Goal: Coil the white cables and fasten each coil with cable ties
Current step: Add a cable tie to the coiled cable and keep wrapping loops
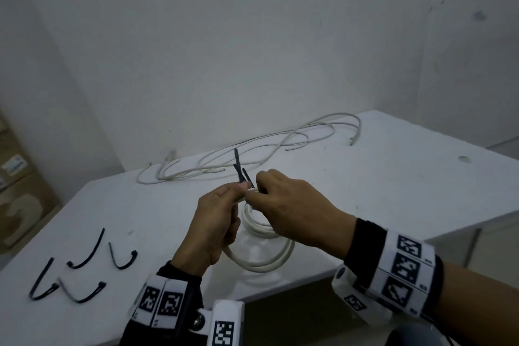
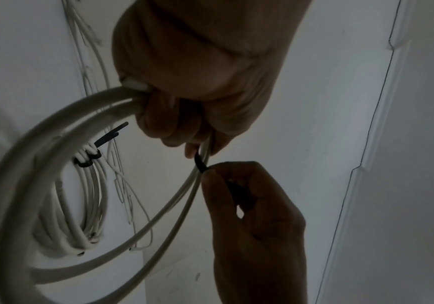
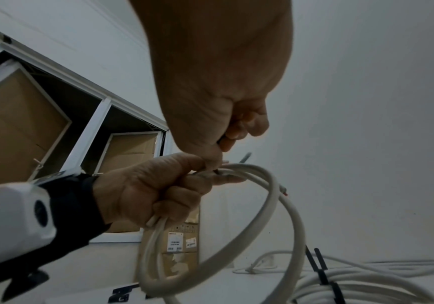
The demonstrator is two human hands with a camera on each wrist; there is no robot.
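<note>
A person stood at a white table (image 1: 379,177) with both hands raised just above it, working on a coil of white cable (image 1: 261,261).

The left hand (image 1: 213,227) was closed in a fist around one side of the coil, its fingers (image 3: 174,197) curled fully round the bunched strands. The thumb and forefinger reached out past the fist and pressed together at the top of the loop.

The right hand (image 1: 292,205) met the left there. Its thumb and forefinger pinched a black cable tie (image 2: 201,163) against the strands, while its other fingers were folded loosely into the palm. From the left wrist camera, a short stretch of the tie showed between the two hands, lying along the cable. Whether the tie was already looped closed could not be told.

The coil hung down from the hands as a round loop of several strands, its lower edge close over the table.

Behind the hands a finished coil (image 3: 366,288) lay on the table, bound with black ties whose tails stuck upward (image 1: 238,163). Farther back, loose white cables (image 1: 252,149) sprawled across the table. Four spare black cable ties (image 1: 81,264), each bent, lay near the left edge.
</note>
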